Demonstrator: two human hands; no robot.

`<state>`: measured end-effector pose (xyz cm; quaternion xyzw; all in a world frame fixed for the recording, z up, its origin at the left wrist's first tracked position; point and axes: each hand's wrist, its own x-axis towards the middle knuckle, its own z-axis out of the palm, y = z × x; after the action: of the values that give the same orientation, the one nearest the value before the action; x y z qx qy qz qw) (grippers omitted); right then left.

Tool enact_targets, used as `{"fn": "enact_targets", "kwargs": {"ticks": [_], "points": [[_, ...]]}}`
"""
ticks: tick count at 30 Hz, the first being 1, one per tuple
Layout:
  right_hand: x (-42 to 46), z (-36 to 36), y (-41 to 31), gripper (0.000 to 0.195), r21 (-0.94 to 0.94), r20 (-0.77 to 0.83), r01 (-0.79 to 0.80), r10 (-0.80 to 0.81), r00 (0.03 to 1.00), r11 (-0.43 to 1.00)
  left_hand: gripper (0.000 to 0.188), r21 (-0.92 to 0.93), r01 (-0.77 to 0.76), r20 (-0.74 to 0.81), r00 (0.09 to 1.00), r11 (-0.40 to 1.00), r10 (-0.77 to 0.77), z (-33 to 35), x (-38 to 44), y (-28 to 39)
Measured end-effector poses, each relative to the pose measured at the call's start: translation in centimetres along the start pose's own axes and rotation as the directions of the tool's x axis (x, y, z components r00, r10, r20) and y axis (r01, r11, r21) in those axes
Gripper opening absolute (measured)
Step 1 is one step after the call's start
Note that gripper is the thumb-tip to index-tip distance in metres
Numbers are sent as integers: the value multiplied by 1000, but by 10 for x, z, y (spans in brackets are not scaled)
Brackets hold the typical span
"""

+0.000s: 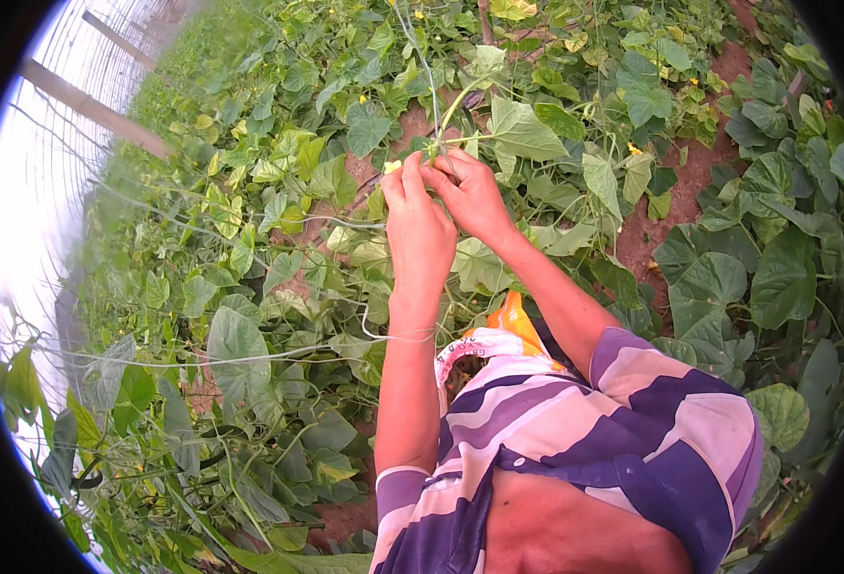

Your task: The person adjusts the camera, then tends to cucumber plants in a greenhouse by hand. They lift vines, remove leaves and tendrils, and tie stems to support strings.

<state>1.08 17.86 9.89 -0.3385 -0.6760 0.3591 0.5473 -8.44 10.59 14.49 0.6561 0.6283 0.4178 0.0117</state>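
Observation:
My left hand [422,212] and my right hand [474,192] meet in front of me, fingertips together at the upper part of a climbing vine that looks like cucumber. Its pale green stem [453,107] arches up and right from my fingers, bearing a broad leaf [526,129]. A grey support string [425,61] comes down from above to the same spot. The fingers of both hands pinch the vine there, and the string runs in at my right fingertips. Beside the left fingertips shows a small pale yellow flower [392,167]. My fingers hide the exact grip.
Several slack strings cross at the left, one string [250,357] reaching my left forearm. A white and orange printed bag [512,333] hangs at my waist. Leafy vines surround me, with bare soil [652,226] at the right. Wooden poles [95,107] stand by the bright wall.

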Motion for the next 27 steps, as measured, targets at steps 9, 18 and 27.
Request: {"fn": "enact_targets", "kwargs": {"ticks": [9,18,27], "points": [[-16,-8,-5,20,22,13,5,-5,1000,1000,39,-117,50,107,994,992,-38,1,7,-21],[-81,-29,41,28,835,508,-521,-112,854,-180,27,-207,222,69,975,953,-212,-9,11,-34],[-46,-22,29,16,646,437,-499,257,862,577,26,-204,117,166,983,972,-83,-12,12,-23]]}}
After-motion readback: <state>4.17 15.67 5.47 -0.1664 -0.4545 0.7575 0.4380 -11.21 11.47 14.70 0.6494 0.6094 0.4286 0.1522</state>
